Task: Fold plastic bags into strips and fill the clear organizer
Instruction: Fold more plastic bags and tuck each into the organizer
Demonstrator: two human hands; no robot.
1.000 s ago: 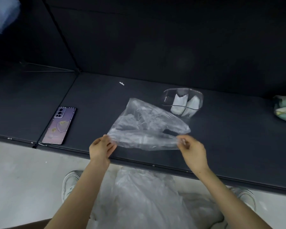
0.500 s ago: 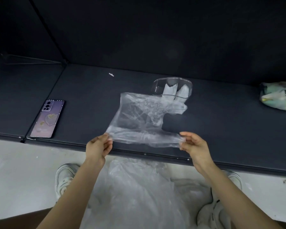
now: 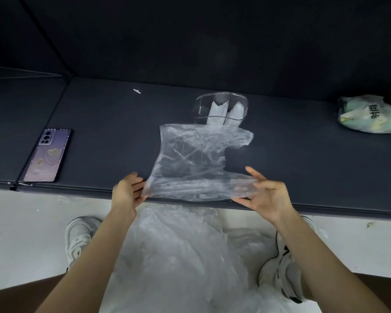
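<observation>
at the near edge of the table (image 3: 122, 132), between the two hands, a clear bag (image 3: 196, 159) lies spread out, its far edge reaching almost to the organizer (image 3: 200, 109). the organizer stands further back, a little right of centre. two white strips (image 3: 217, 110) stand upright in its right part, and its left part looks bare. by my reading the task is in its early stretch: two strips are in and there is room for more. a big pile (image 3: 178, 256) of loose bags sits on the floor (image 3: 20, 233) below the table edge, between the shoes (image 3: 79, 238). the bag in hand is only begun. its near edge looks gathered into one narrow band running from hand to hand, while the rest is a wide crumpled sheet with one handle poking out to the far right. it needs more folds before it is a strip fit for the organizer.

the left hand (image 3: 125, 193) is at the bag's near left corner, palm turned inward, fingers curled, pinching the film between thumb and fingers. the right hand (image 3: 266, 195) is at the near right end, palm turned up and leftward. its fingers are straight and spread, and the band's end lies across them rather than wrapped by them. the hands are well apart, with the band stretched between them. a phone (image 3: 46, 154) lies at the left of the table and a pale pouch (image 3: 370, 116) at the far right.
</observation>
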